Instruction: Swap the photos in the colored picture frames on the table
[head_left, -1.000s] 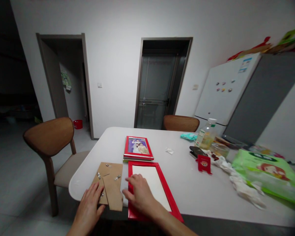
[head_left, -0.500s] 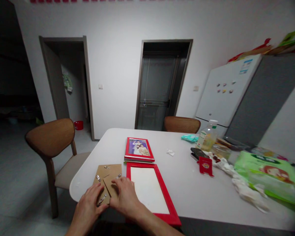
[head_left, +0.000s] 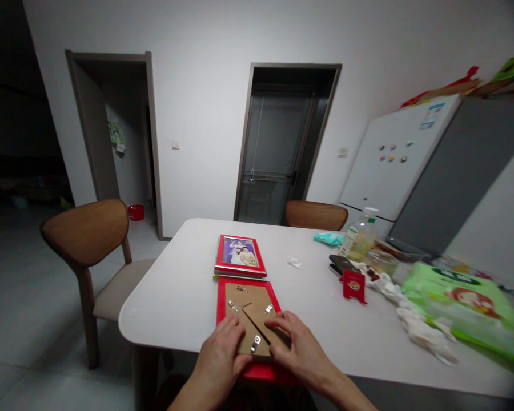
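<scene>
Between my hands is a brown picture-frame backing board (head_left: pixel 257 302) with several metal clips and a slit cut across it. It lies over the red picture frame (head_left: pixel 221 302) at the table's front edge, covering the white sheet inside; I cannot tell whether it is fully seated. My left hand (head_left: pixel 220 357) grips the board's left lower edge, thumb at the bottom. My right hand (head_left: pixel 300 348) holds its right lower edge with curled fingers. Just beyond lies a stack of framed photos (head_left: pixel 241 255), the top one in a red frame.
On the white table (head_left: pixel 171 302) are a crumpled tissue (head_left: pixel 294 262), a teal packet (head_left: pixel 328 238), a bottle (head_left: pixel 360 237), a dark phone-like object (head_left: pixel 341 264), a small red stand (head_left: pixel 353 285) and a green wipes pack (head_left: pixel 462 297). Chairs stand left (head_left: pixel 88 234) and behind (head_left: pixel 316 215).
Both hands have carried the backing board rightward, from beside the red frame to on top of it. The white sheet is now covered. The camera view has shifted slightly.
</scene>
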Demonstrator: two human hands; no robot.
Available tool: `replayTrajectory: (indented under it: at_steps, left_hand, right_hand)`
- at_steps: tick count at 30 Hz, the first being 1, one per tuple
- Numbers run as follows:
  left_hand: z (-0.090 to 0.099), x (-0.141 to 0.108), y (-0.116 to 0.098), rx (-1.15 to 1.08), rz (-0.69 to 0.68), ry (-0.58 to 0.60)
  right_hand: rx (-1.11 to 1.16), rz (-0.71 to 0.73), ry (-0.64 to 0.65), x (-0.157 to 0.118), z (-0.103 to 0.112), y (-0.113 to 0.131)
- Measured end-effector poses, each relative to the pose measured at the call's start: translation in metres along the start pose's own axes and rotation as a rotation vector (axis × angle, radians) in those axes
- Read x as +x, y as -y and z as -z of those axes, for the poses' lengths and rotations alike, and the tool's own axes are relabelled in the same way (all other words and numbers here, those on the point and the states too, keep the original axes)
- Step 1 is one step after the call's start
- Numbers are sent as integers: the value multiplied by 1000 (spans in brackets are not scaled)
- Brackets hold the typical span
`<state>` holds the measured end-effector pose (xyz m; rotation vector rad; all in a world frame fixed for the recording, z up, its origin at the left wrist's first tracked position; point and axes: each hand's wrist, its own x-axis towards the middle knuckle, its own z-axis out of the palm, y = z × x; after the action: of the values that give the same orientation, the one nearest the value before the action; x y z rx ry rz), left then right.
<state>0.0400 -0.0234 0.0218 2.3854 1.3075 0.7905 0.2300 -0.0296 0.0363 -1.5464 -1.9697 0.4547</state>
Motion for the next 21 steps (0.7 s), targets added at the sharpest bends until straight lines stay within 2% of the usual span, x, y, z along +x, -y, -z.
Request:
replayTrajectory:
  at_steps: [4,11,15,21]
  left_hand:
    - [-7,1,-1,-10,18,25]
    - [-3,-1,1,58,17,73]
    - [-1,-6,2,55,-6,122]
    - [-2,-8,3,63,-12,138]
  right_hand:
    - [-33,-20,17,-3,-4,-9]
    - [-171,29,-23,-2,-23,-8]
    - [-199,52,-24,0,-22,-12]
    - [-348,-39,-82,20,-18,-20]
